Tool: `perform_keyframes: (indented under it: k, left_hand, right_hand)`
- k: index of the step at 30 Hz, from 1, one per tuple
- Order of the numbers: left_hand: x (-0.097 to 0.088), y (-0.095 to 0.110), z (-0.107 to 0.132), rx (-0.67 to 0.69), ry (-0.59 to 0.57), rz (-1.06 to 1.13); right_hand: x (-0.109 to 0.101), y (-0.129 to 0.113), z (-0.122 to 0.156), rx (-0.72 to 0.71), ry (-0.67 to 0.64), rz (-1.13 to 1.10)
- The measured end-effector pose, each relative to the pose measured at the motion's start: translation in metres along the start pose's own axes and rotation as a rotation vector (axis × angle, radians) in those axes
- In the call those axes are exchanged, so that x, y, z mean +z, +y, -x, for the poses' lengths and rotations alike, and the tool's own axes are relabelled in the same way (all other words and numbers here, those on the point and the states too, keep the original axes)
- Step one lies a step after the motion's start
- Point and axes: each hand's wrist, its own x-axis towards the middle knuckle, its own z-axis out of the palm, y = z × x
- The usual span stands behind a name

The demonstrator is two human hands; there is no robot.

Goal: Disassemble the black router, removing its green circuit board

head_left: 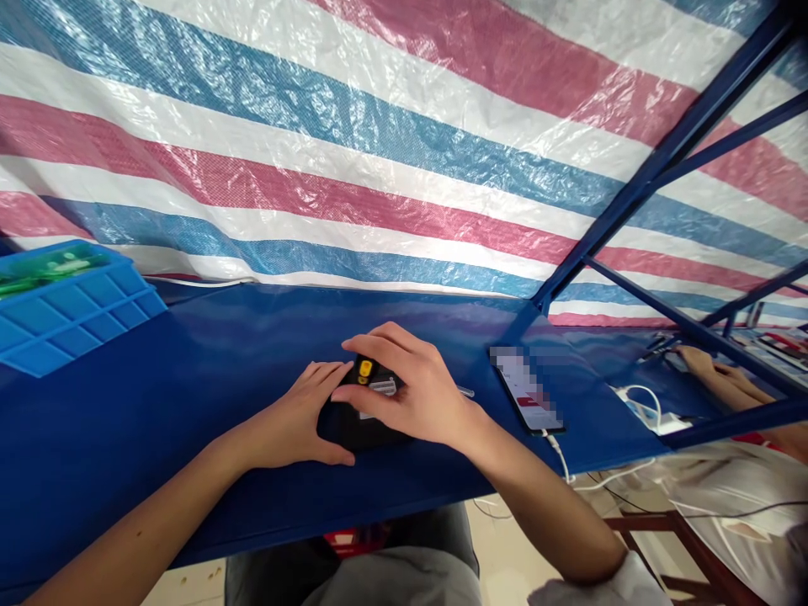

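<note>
Yellow-marked part pinched by right hand; labelled black case flanked by spread left hand, nine o'clock; seemingly mid-handling, completion unclear.

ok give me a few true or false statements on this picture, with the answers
1. The left hand and right hand are both at the black object. True.
2. The phone lies to the left of both hands. False: it lies to their right.
3. A yellow part shows between the right thumb and fingers. True.
4. The blue crate is at the picture's right edge. False: it is at the left edge.
5. A white cable runs to the phone. True.
</note>
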Motion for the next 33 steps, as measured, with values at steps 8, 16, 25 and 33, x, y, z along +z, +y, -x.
perform_keyframes:
  k: [8,16,25,33]
  left_hand:
    - [-0.010,0.016,0.000,-0.052,-0.070,0.045]
    - [-0.007,0.012,0.000,-0.057,-0.089,0.051]
    - [-0.007,0.013,-0.002,-0.105,-0.074,0.022]
    - [-0.006,0.008,-0.003,-0.040,-0.048,0.018]
  right_hand:
    - [0.002,-0.003,-0.003,0.046,-0.058,-0.258]
    - [0.008,0.001,0.001,0.016,0.055,-0.082]
    - [-0.003,0.005,0.002,0.070,-0.063,-0.218]
    - [-0.003,0.004,0.001,0.028,-0.044,-0.209]
